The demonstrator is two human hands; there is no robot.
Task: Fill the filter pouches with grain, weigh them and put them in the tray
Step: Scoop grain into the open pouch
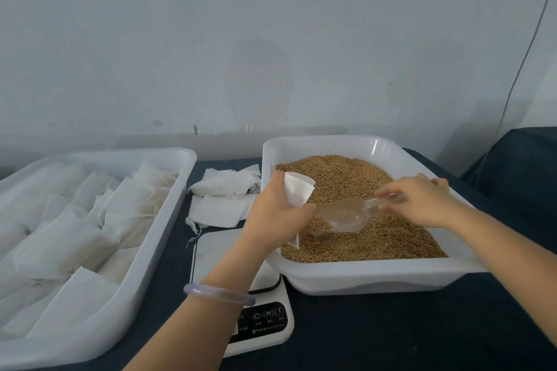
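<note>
Clear scoop (346,215) seemingly touches pouch (297,190) beside grain tray rim (266,166).

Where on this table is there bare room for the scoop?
Bare: the dark cloth in front of the grain tray, right of the scale. Crowded: the gap between that tray and the pouch tray, filled by empty pouches and the scale.

Golden-brown grain (376,238) fills a white tray (361,274) right of the scale (217,253), which is white with a black button panel. Left of the scale, white pouches (69,238) fill a milky tray (144,265). The worktop (391,325) is dark blue, the bracelet (218,294) pale lilac and the scoop (343,215) clear.
</note>
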